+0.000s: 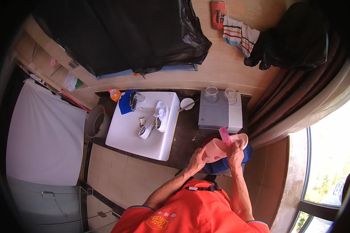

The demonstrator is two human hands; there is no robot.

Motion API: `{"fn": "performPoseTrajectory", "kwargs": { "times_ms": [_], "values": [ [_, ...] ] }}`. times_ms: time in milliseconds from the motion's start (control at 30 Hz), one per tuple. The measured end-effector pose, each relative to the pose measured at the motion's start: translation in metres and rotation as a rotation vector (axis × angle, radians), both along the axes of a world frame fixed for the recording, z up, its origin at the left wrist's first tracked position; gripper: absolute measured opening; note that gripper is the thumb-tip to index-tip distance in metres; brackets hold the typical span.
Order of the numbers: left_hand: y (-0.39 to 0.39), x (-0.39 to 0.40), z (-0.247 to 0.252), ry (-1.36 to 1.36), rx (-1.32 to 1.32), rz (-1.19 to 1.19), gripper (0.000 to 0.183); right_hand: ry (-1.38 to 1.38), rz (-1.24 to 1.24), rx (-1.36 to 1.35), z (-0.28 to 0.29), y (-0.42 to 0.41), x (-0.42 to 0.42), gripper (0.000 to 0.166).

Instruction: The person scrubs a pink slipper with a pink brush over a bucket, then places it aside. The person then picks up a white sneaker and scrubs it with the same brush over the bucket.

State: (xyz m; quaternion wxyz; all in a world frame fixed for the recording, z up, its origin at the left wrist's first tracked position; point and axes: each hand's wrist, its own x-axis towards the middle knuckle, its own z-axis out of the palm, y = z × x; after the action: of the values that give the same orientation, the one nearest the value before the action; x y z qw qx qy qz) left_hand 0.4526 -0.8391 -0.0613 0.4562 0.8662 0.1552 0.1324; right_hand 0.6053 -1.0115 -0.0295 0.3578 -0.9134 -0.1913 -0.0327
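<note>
My left hand (197, 160) grips a pink plastic slipper (215, 149) by its side, over the right part of the dark counter. In my right hand (235, 153) is a pink brush (225, 135), its bristles facing left; the same hand lies against a pink, pale-soled piece of footwear (243, 139), though the fingers hide how it is held. Blue slippers (246, 154) lie under and beside my hands. Two white shoes, one (162, 116) with laces and one (146, 130) lower down, rest in the white sink (125, 139).
A grey box (213, 112) carrying two glass jars stands at the counter's back right. Near the faucet (137, 97) are a blue cloth (125, 103) and an orange bottle (114, 95). A grey bucket (95, 122) is left of the sink. Curtains (283, 104) hang at the right.
</note>
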Motion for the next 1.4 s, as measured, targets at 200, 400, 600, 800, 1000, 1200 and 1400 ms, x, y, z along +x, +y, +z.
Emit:
{"fn": "performPoseTrajectory", "kwargs": {
  "times_ms": [200, 400, 600, 800, 1000, 1200, 1400],
  "values": [
    [0.012, -0.032, 0.016, 0.043, -0.13, 0.154, 0.038, -0.065, 0.262, 0.168, 0.053, 0.044, -0.035, 0.019],
    [0.065, -0.073, 0.023, -0.051, -0.163, 0.406, 0.017, 0.225, 0.455, 0.166, 0.033, 0.075, -0.077, 0.012],
    [0.154, -0.113, 0.007, -0.18, -0.222, 0.679, 0.019, 0.368, 0.598, 0.126, 0.055, 0.115, -0.111, 0.025],
    [0.237, -0.132, 0.034, -0.128, -0.149, 0.626, 0.017, 0.588, 0.59, 0.055, 0.061, 0.197, -0.147, 0.033],
    [0.298, -0.144, 0.031, -0.136, 0.048, 0.457, 0.042, 0.781, 0.433, 0.112, 0.063, 0.277, -0.189, 0.037],
    [0.326, -0.149, 0.005, 0.06, 0.127, 0.253, 0.038, 0.854, 0.334, 0.17, 0.049, 0.314, -0.22, 0.037],
    [0.316, -0.162, 0.024, 0.061, 0.093, 0.228, 0.015, 0.673, 0.331, 0.082, 0.051, 0.325, -0.218, 0.039]
  ]
}}
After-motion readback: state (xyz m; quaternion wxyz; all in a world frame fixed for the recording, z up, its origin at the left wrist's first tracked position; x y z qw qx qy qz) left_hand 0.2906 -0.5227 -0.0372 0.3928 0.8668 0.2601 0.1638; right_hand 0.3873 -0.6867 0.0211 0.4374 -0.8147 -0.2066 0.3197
